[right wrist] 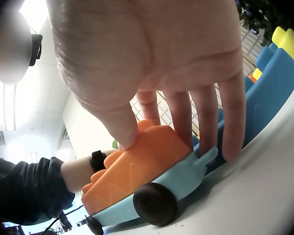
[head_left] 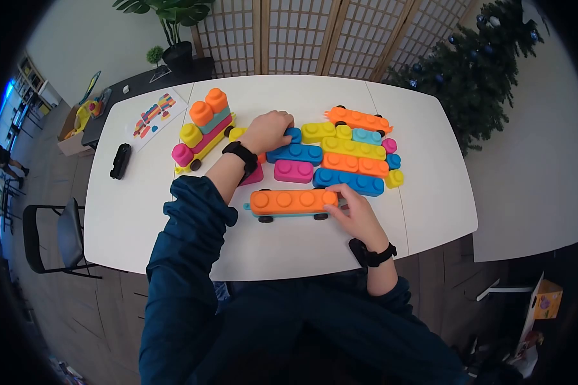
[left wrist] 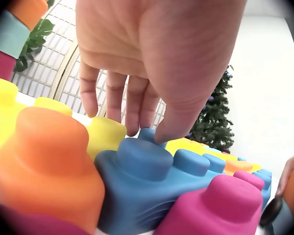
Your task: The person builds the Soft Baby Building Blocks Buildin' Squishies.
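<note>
My left hand (head_left: 270, 131) reaches over the group of blocks and pinches a small blue building block (head_left: 294, 135). In the left wrist view, the thumb is at its stud and the fingers come down behind it. A longer blue block (head_left: 294, 154) lies just in front, beside a pink block (head_left: 293, 171) and an orange block (left wrist: 44, 161). My right hand (head_left: 358, 217) holds the right end of a long orange building block (head_left: 289, 201), thumb on top and fingers along the far side. This block sits on a light-blue wheeled base (right wrist: 186, 176) on the table.
A wheeled base with stacked blocks (head_left: 207, 131) stands at the left, near a picture sheet (head_left: 155, 119). Yellow (head_left: 353, 148), orange and blue blocks lie in rows at the right. Behind them is an orange wheeled base (head_left: 359, 119). A black object (head_left: 121, 160) lies near the table's left edge.
</note>
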The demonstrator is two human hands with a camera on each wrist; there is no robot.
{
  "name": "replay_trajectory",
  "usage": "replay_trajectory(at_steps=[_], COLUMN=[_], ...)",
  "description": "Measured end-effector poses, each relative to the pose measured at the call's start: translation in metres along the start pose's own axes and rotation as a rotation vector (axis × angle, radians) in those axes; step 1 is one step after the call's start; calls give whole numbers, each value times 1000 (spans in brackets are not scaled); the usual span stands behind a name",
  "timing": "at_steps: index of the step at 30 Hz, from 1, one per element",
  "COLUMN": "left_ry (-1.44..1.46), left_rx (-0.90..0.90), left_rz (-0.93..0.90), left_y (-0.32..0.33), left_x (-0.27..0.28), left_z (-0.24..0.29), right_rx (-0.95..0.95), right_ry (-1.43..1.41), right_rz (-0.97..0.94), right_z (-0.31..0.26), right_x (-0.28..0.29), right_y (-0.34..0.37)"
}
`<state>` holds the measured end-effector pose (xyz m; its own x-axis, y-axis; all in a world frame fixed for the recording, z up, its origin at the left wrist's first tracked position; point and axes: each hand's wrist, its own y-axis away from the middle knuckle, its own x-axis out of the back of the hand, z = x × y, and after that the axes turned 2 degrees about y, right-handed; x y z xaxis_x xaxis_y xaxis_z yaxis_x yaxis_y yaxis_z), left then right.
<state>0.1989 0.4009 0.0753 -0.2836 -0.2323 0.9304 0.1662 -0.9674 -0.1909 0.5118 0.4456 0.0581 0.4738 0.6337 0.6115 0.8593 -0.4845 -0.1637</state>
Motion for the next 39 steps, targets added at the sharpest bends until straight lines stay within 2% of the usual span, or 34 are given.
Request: replay_trajectory(at_steps=[8, 11, 14, 16, 18, 25, 33, 35, 39], left_ry=[-2, 163, 306, 497, 513, 641, 700, 768, 785], left_rx=[-8, -8, 12, 58, 67, 119, 164, 235, 262], left_rz=[-32, 71, 127, 65, 62, 78, 88, 87, 105], left_y=[-3, 9, 40, 71, 103, 164, 173, 176, 179], left_x=[11, 40, 73, 91, 100, 71, 46, 43, 38], left_z=[6, 11, 21, 33, 47, 62, 67, 69, 72], right_rx=[-11, -4, 3, 10, 16, -1, -17, -16, -22], right_ry=[0, 1, 8, 6, 4, 0, -22, -21, -16], right_rz=[-14, -5, 0, -3, -4, -12, -22, -25, -31], right_z=[1, 2, 4, 4, 5, 3, 1, 1, 2], right_x=[1, 0, -1, -1, -1, -1, 0, 0, 1], right_y=[0, 1, 0, 0, -1, -1, -1, -1, -2])
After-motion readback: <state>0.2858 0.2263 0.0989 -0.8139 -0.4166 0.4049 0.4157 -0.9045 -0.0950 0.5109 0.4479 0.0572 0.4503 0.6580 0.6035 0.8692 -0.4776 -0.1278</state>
